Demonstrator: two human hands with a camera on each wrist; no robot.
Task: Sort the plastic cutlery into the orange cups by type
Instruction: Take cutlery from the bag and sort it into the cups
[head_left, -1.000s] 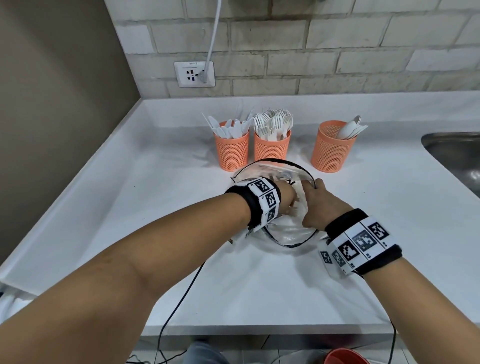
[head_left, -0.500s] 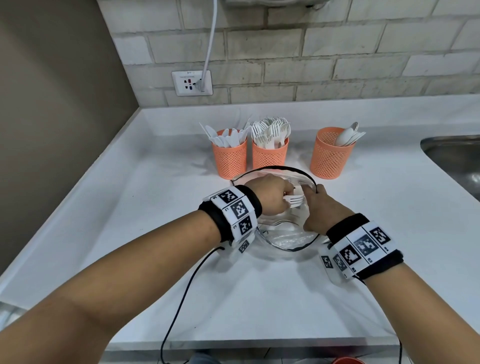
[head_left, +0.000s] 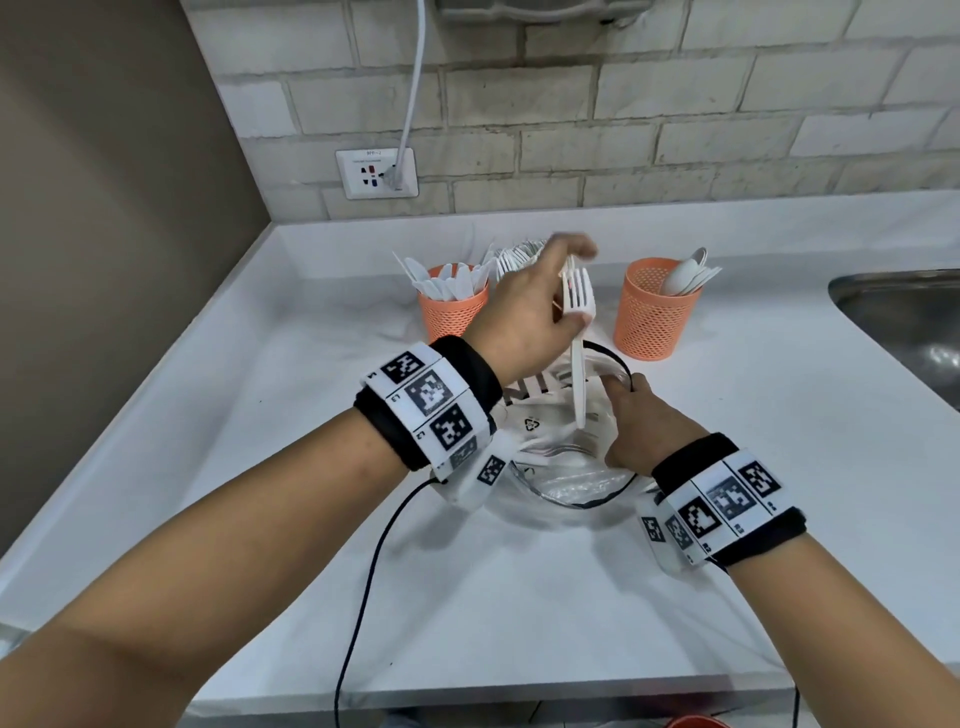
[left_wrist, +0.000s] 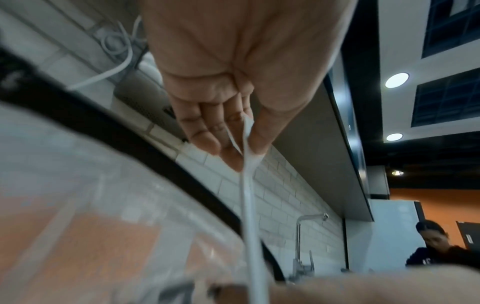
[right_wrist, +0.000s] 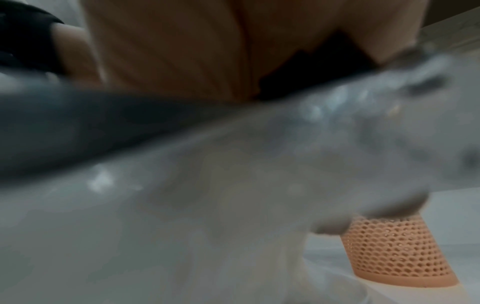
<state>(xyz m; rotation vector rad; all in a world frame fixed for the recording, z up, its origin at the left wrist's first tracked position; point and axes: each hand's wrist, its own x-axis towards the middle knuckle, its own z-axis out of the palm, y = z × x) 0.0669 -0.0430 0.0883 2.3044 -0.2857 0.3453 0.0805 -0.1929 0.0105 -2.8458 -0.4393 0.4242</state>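
My left hand (head_left: 558, 291) pinches white plastic forks (head_left: 579, 364), which look like two stacked, tines up, between thumb and fingers. They hang above the mouth of a clear plastic bag (head_left: 561, 467). The left wrist view shows the forks (left_wrist: 249, 205) edge-on under my left hand (left_wrist: 244, 148). My right hand (head_left: 639, 421) grips the bag's black-edged rim on the right. Behind stand orange mesh cups: the left cup (head_left: 452, 317) holds knives, the right cup (head_left: 649, 322) holds spoons. The middle cup is hidden behind my left hand; only its forks (head_left: 519, 254) show.
A steel sink (head_left: 904, 322) lies at the right edge of the white counter (head_left: 260, 415). A black cable (head_left: 363, 597) trails from my left wrist over the front edge. A wall outlet (head_left: 376, 173) with a white cord sits behind. Another person (left_wrist: 436, 246) stands far right.
My left hand has risen out of the bag with the forks and moved back toward the middle cup. My right hand stays on the bag's rim.
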